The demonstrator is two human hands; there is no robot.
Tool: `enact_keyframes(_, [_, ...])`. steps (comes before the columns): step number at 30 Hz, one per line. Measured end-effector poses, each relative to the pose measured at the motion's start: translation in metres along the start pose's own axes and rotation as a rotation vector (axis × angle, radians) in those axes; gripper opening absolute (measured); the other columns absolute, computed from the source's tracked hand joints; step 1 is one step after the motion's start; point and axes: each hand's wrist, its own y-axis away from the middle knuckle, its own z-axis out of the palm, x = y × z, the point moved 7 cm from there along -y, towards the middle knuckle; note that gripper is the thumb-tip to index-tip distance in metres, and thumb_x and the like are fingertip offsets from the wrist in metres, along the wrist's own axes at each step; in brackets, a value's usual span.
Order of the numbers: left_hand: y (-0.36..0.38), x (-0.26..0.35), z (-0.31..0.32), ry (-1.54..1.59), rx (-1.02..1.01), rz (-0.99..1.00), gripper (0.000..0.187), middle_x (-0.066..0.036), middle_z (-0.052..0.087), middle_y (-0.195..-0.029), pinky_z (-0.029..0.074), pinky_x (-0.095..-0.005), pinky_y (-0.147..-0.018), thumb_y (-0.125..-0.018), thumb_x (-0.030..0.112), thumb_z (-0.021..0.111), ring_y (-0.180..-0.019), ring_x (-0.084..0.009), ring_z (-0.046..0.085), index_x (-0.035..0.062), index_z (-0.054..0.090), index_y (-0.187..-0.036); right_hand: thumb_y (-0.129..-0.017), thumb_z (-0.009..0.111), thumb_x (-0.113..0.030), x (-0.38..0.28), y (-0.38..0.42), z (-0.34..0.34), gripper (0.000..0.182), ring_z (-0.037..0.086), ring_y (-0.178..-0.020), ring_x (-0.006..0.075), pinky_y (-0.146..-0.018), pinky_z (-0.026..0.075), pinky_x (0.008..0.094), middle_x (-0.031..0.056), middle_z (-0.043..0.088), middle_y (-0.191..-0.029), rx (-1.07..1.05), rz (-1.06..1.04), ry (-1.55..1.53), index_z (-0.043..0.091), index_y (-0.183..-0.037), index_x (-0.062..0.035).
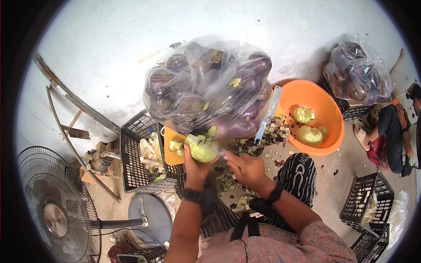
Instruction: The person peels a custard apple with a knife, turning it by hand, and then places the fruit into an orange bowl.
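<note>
My left hand (pixel 196 168) grips a large, round, mostly peeled pale-green vegetable (pixel 202 150) from below and the left side. Closed around a small peeling tool (pixel 222 153), my right hand (pixel 250 170) is at the vegetable's right side; the tool is blurred and partly hidden by the fingers. Just beyond my hands, a clear plastic bag (pixel 210 87) holds several purple-skinned vegetables. To its right lies a broad-bladed knife (pixel 268 115) with a light-blue handle. Purple and pale peelings (pixel 276 133) are strewn beside it and between my knees.
An orange basin (pixel 330 127) at right holds peeled vegetables. A black crate (pixel 127 175) with pale scraps stands at left, near a fan (pixel 57 219). Another filled bag (pixel 357 72) sits far right, with a seated person (pixel 390 140) nearby. More crates (pixel 370 197) stand lower right.
</note>
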Motion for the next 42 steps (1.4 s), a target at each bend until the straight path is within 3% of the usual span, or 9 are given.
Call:
enact_keyframes(5, [0.006, -0.003, -0.005, 0.014, 0.034, -0.001, 0.07, -0.01, 0.053, -0.132, 0.044, -0.0573, -0.094, -0.09, 0.07, 0.037, -0.121, -0.0317, 0.052, 0.0171, 0.046, -0.135, -0.085, 0.068, -0.025, -0.001, 0.005, 0.001, 0.029, 0.057, -0.05, 0.0259, -0.046, 0.047, 0.0385, 0.0069, 0.057, -0.063, 0.001, 0.029, 0.009, 0.07, -0.114, -0.0191])
enact_keyframes(8, [0.007, -0.002, -0.006, -0.026, 0.009, 0.008, 0.07, -0.01, 0.053, -0.132, 0.044, -0.0573, -0.094, -0.09, 0.07, 0.038, -0.121, -0.0322, 0.052, 0.0169, 0.046, -0.135, -0.084, 0.07, -0.017, -0.003, 0.008, -0.003, 0.03, 0.056, -0.05, 0.0248, -0.047, 0.046, 0.0364, 0.0065, 0.057, -0.063, 0.006, 0.023, -0.001, 0.07, -0.114, -0.0149])
enact_keyframes(13, [-0.002, -0.002, -0.001, -0.006, -0.054, 0.02, 0.07, -0.009, 0.052, -0.134, 0.046, -0.0554, -0.091, -0.089, 0.071, 0.039, -0.121, -0.0325, 0.051, 0.0184, 0.047, -0.135, -0.083, 0.07, -0.017, 0.001, 0.015, -0.014, 0.031, 0.056, -0.049, 0.0246, -0.046, 0.045, 0.0366, 0.0067, 0.056, -0.061, 0.019, 0.05, -0.013, 0.07, -0.114, -0.0144])
enact_keyframes(17, [0.0, -0.004, -0.001, 0.011, 0.011, 0.015, 0.069, -0.009, 0.052, -0.134, 0.047, -0.0547, -0.089, -0.089, 0.07, 0.04, -0.121, -0.0322, 0.051, 0.019, 0.048, -0.134, -0.083, 0.07, -0.015, 0.0, 0.014, -0.013, 0.032, 0.056, -0.049, 0.0248, -0.046, 0.046, 0.0368, 0.0072, 0.056, -0.061, 0.024, 0.066, -0.026, 0.07, -0.115, -0.014])
enact_keyframes(24, [-0.002, -0.003, -0.007, 0.01, -0.007, 0.013, 0.068, -0.008, 0.052, -0.133, 0.047, -0.0559, -0.089, -0.089, 0.069, 0.041, -0.12, -0.0317, 0.051, 0.0191, 0.048, -0.134, -0.086, 0.068, -0.017, -0.002, 0.003, -0.001, 0.03, 0.057, -0.051, 0.028, -0.049, 0.047, 0.0395, 0.0104, 0.058, -0.064, -0.031, 0.148, -0.002, 0.069, -0.116, -0.0127])
enact_keyframes(29, [-0.001, 0.001, -0.002, 0.044, -0.007, 0.031, 0.067, -0.008, 0.053, -0.132, 0.047, -0.0573, -0.09, -0.089, 0.069, 0.042, -0.119, -0.0316, 0.052, 0.0193, 0.048, -0.133, -0.088, 0.064, -0.024, 0.001, -0.005, 0.01, 0.03, 0.059, -0.054, 0.0321, -0.05, 0.048, 0.0432, 0.0122, 0.058, -0.064, 0.014, 0.139, -0.071, 0.068, -0.117, -0.0173])
enact_keyframes(42, [-0.002, -0.002, -0.005, -0.002, 0.014, 0.039, 0.064, -0.006, 0.056, -0.128, 0.047, -0.0571, -0.087, -0.09, 0.068, 0.04, -0.117, -0.0303, 0.053, 0.0201, 0.051, -0.13, -0.088, 0.065, -0.025, 0.008, 0.012, -0.002, 0.027, 0.059, -0.055, 0.0326, -0.051, 0.048, 0.0432, 0.0137, 0.06, -0.064, 0.002, 0.209, -0.1, 0.07, -0.113, -0.0174])
